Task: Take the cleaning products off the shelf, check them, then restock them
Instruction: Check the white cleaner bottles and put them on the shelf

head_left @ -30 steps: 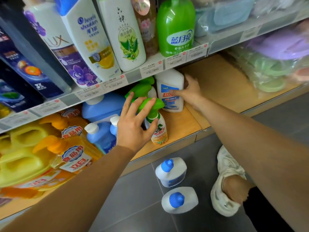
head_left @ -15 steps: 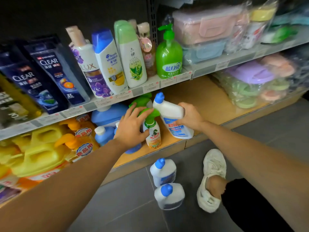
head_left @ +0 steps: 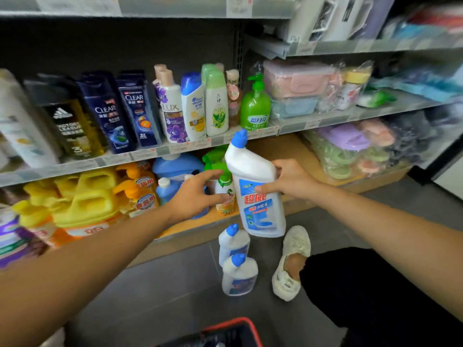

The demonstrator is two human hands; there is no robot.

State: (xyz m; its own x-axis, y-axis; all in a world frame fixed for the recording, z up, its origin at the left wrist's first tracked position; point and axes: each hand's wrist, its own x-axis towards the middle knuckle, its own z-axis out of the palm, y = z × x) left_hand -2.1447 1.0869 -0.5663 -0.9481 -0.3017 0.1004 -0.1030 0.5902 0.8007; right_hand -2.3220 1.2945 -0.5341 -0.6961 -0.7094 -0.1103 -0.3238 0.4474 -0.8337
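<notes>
The right hand [head_left: 288, 181] is gripping one white bottle [head_left: 253, 186]; two floor bottles [head_left: 233, 244] [head_left: 239, 276] are standing below its fingers; the left hand [head_left: 193, 196] is hovering, fingers wide.

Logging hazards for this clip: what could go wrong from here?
The right hand grips the tilted white bottle from one side only; it might slip. The open left hand at the green spray bottle could topple it. The two floor bottles stand beside the shoe; a step may kick them.
</notes>
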